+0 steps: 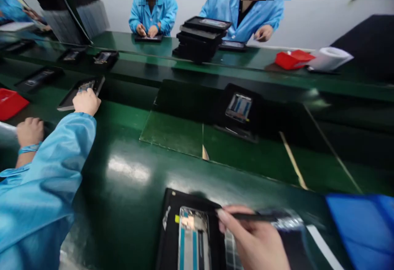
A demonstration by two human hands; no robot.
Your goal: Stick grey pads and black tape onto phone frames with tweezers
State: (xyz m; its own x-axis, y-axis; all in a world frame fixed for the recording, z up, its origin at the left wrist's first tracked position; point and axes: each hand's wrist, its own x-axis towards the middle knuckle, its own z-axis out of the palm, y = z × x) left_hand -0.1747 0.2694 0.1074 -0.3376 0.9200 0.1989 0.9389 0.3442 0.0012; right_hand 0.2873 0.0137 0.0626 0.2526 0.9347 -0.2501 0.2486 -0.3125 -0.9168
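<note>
My right hand is at the lower right, thumb and fingers pinched around a slim black tool that looks like tweezers. Its tip is over the right edge of a black tray. In that tray lies an open phone housing with blue strips, a coppery patch and a yellow tab on its left side. The lower part of tray and housing is cut off by the frame edge. My left hand is out of view.
A co-worker's sleeved arm reaches in from the left, a hand on another tray. Across the green bench are a tray with a phone housing, stacked trays, a red bin and two people. Blue sheeting lies right.
</note>
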